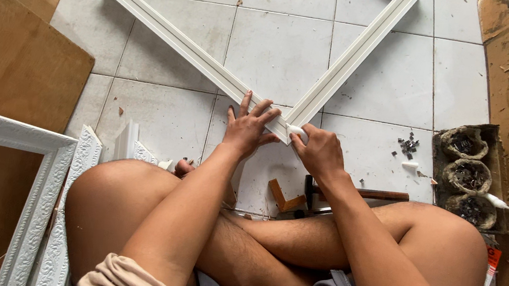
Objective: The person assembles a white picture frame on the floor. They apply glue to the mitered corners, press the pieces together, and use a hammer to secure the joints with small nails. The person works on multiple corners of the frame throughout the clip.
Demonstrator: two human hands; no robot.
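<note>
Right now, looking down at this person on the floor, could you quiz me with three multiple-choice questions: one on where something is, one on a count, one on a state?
1. Where does the hammer lie?
A. on the tiles by the right shin
B. on the brown board
C. inside the white frame

2. How many small round tubs of metal bits stand in the tray at the right?
A. one
B. three
C. five

3. How is the left hand?
A. fist closed
B. spread flat on the frame's corner
C. lifted off the floor

Answers:
1. A: the hammer lies beside the shin.
2. B: the tray holds three tubs in a row.
3. B: the left hand presses flat on the white frame; the right hand pinches a small white piece.
</note>
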